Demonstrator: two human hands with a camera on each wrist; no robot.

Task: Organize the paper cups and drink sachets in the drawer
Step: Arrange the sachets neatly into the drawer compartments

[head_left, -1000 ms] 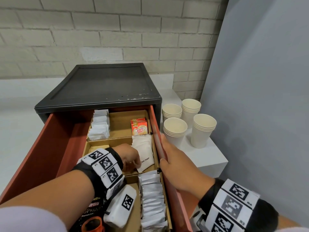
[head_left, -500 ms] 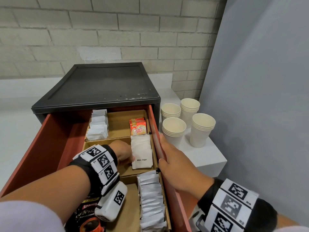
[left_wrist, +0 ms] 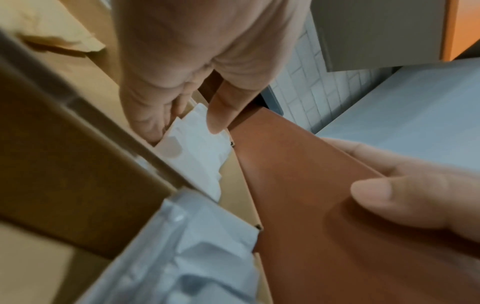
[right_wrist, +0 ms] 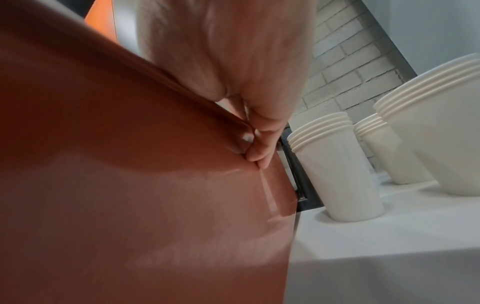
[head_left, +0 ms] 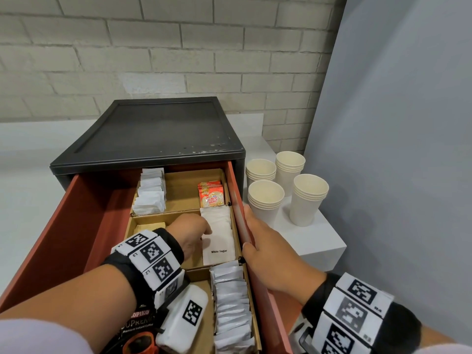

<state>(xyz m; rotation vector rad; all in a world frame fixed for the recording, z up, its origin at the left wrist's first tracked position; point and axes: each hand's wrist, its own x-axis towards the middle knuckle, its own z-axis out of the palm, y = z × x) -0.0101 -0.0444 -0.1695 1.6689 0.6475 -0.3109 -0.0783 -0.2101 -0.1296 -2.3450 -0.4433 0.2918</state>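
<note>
- My left hand is down in the drawer's middle compartment, fingers and thumb curled onto the edge of the sugar sachets. In the left wrist view it reads as a light pinch on the top few, not the whole stack.
- My right hand is clamped on the drawer wall, thumb inside, fingers outside, just beside the sachets I'm pinching.
- The cups stand in four stacks on the ledge beyond my right hand, none in the drawer yet. I judge the sachet half is well along and the cup half not begun.
- Risk: the pinch holds only the stack's near edge. If I lift or slide from there, the lower sachets could fan out or slip under the divider toward the silver sachets behind my wrist.
- Risk: the sachets are thin and slick-looking; squeezing harder may crease them rather than square them.
- Risk: the wrist unit hangs over the compartment behind my grip and could drag those silver sachets if I pull back carelessly.
- Risk: if my right hand lets go or leans, the drawer may shift and spoil the alignment.
- Risk: the nearest cup stack sits close beyond my right fingers; a quick reach could tip it.
- The creamer sachets lie just past my left fingertips and could be nudged.
</note>
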